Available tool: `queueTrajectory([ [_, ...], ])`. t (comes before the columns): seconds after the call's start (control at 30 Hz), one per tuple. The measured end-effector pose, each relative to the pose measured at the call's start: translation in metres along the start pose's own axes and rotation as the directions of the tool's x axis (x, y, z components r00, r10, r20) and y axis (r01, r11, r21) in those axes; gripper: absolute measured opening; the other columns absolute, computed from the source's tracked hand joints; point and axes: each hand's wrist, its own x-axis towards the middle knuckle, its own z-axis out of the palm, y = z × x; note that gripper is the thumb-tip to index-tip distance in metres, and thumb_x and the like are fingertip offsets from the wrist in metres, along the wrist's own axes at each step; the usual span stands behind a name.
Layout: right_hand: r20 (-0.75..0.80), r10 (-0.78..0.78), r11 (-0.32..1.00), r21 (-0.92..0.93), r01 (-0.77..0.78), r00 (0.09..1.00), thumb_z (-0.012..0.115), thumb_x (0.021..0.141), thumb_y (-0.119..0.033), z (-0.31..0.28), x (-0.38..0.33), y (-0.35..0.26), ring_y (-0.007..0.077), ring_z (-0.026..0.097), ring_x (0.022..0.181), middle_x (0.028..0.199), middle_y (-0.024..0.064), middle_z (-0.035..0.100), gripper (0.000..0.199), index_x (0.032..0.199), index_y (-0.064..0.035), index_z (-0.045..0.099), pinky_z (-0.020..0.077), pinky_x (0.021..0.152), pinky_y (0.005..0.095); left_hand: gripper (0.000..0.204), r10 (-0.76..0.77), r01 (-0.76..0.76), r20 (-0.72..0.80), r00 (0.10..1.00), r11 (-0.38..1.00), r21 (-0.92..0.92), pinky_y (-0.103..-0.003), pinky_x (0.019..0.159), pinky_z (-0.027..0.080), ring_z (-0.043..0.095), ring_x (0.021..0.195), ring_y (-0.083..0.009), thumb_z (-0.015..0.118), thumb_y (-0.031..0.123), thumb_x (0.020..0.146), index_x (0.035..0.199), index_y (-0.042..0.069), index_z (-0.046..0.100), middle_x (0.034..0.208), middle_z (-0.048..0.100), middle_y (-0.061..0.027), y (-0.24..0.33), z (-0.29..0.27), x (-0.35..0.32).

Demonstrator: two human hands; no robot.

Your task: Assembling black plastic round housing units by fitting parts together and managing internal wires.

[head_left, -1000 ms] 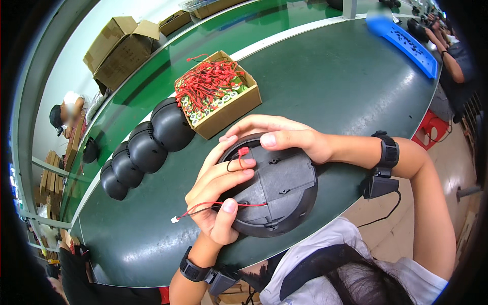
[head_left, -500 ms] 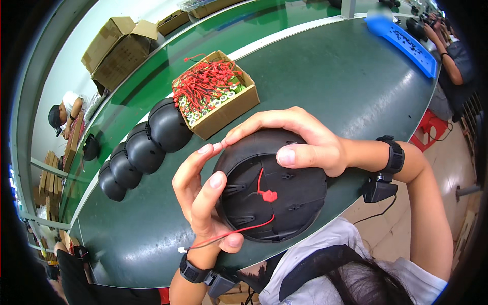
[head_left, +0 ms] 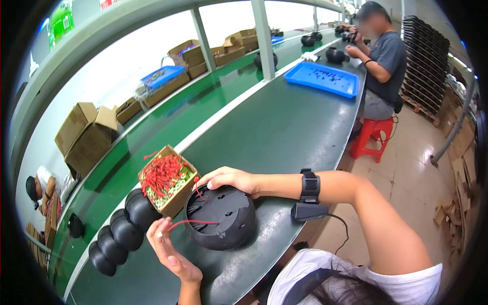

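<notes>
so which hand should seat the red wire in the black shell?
Probably the left hand: it already pinches the red wire at its free end. The right hand rests on the black shell's far rim, steadying it.

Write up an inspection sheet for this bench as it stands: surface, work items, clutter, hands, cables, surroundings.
Surface: long dark green bench top, a pale strip along its far edge.
Work items: round black plastic housing lies on the bench, ribbed inside facing up; thin red wire runs from it.
Clutter: open cardboard box of red wires; row of black dome shells; blue plastic tray.
Hands: left hand pinches the wire's end; right hand rests on the housing's rim.
Cables: black lead hangs from the wrist unit.
Surroundings: seated co-worker on a red stool; cardboard boxes on the shelf.
</notes>
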Motion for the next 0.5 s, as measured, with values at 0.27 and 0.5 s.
queueTrajectory([
  [0.27,-0.495,0.125,0.959,0.284,0.024,0.86,0.056,0.079,-0.031,-0.102,0.002,-0.048,0.0273,0.068,0.074,0.089,0.0159,0.068,0.035,0.098,-0.0014,0.061,0.0555,0.075,0.0407,0.063,-0.002,0.002,0.033,0.999,1.0,0.004,-0.039,0.096,0.039,0.049,0.11,-0.0258,0.033,0.052,0.09,0.106,-0.004,0.056,0.114,0.046,-0.014,-0.001,0.006,0.002],
  [0.5,-0.924,-0.283,0.958,-0.284,0.035,0.255,0.066,0.074,-0.034,-0.16,0.133,-0.051,0.0285,0.065,0.089,0.096,0.019,0.068,0.041,0.095,0.0009,0.068,0.0484,0.082,0.038,0.064,0.019,-0.025,0.046,0.999,0.989,0.146,-0.036,0.084,0.042,0.052,0.094,-0.0253,0.032,0.052,0.09,0.088,-0.005,0.061,0.097,0.051,-0.0156,0.003,0.004,0.005],
])
